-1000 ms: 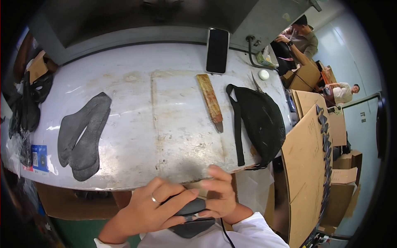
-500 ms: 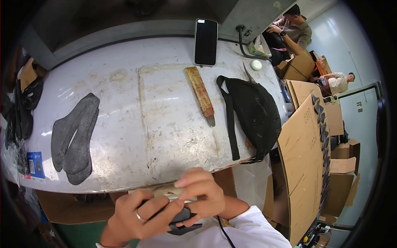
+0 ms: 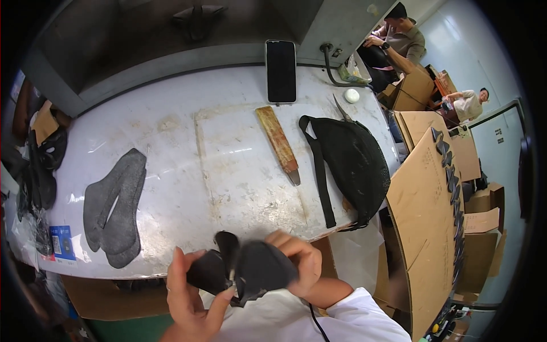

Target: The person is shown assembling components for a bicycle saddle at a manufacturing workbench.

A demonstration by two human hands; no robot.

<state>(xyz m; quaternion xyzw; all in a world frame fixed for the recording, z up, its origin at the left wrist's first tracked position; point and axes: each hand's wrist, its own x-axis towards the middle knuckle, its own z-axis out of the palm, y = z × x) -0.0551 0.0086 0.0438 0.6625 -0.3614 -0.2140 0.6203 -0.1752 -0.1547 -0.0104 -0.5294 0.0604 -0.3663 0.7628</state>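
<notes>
Holding a black shoe upper piece between them, the left hand and the right hand are closed on it just off the near edge of the white worktable, close to the person's chest; the left fingers wrap its left part from below and the right fingers pinch its right side. The table's near edge curves right above the hands, and the stretch of tabletop straight ahead of them is bare, scuffed and stained. To the left lie grey sole-shaped pieces stacked flat, well apart from the hands, with a blue card at the left rim. Ahead and to the right a wooden-handled knife lies slanted, just beside a black mesh bag whose strap runs toward the near edge. A black phone lies at the far edge. Right of the table, sheets of cardboard stand on edge, hemming in that side; what the cartons behind them contain cannot be seen.
</notes>
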